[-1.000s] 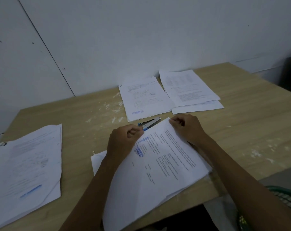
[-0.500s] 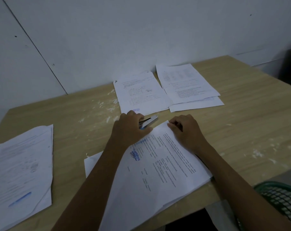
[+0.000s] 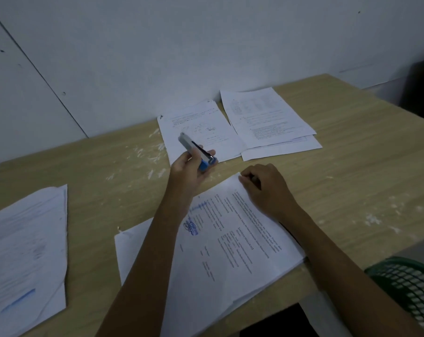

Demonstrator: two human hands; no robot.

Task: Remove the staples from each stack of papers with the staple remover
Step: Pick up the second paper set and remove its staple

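My left hand (image 3: 189,171) holds a blue and silver staple remover (image 3: 196,150) lifted off the table, its silver end pointing up and away. My right hand (image 3: 264,188) rests with curled fingers on the far corner of the printed paper stack (image 3: 230,251) lying in front of me. Two more paper stacks lie near the wall: one (image 3: 201,127) just behind the tool and another (image 3: 266,117) to its right. A further stack (image 3: 23,251) sits at the table's left edge.
The wooden table (image 3: 364,166) has white scuff marks near its middle and right side. A green mesh basket (image 3: 410,280) stands below the table's near right corner. A white wall runs close behind the far papers.
My left hand has picked the staple remover up from the table beside the near stack and raised it. My right hand has stayed on the stack's corner.
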